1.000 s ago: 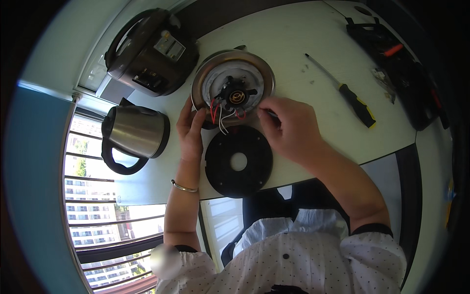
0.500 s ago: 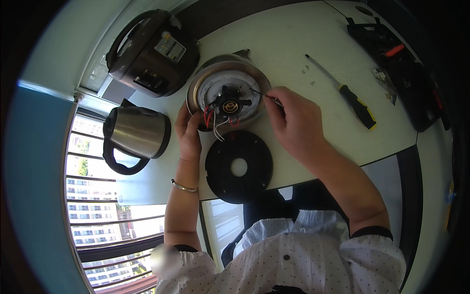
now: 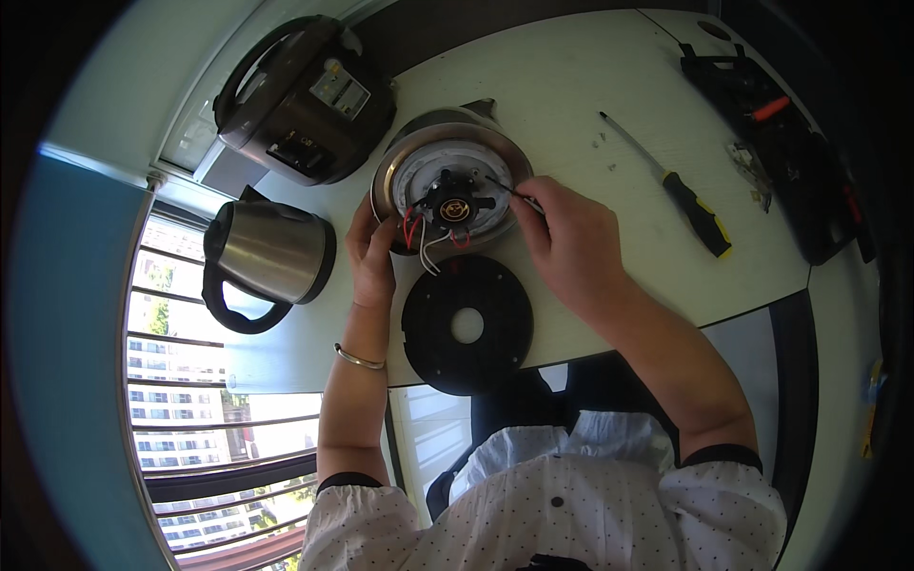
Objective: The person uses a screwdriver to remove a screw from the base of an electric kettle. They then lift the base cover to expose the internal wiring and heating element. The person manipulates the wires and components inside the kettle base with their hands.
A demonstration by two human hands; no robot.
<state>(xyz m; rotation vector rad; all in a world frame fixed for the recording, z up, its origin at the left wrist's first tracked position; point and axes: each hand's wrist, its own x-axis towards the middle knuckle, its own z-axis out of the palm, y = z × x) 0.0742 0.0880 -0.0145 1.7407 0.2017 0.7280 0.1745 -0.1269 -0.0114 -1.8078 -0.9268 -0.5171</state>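
Observation:
An upended metal kettle lies with its underside facing up. At its centre a black round control unit carries red and white wires. My left hand is closed on the kettle's near left edge, fingers partly hidden. Pinched in my right hand is a thin dark tool, whose tip reaches over the pale underside beside the control unit. Its exact kind cannot be made out. Just below the kettle, a black ring-shaped base cover lies flat on the table.
Left of my work stands another steel kettle, with a dark electric cooker behind it. On the right lie a black-and-yellow screwdriver and an open black tool case. Small bits are scattered on the white table.
The thin tool's tip has shifted slightly left over the kettle's underside, along with my right hand. My left hand keeps its hold. The whole view has moved a little.

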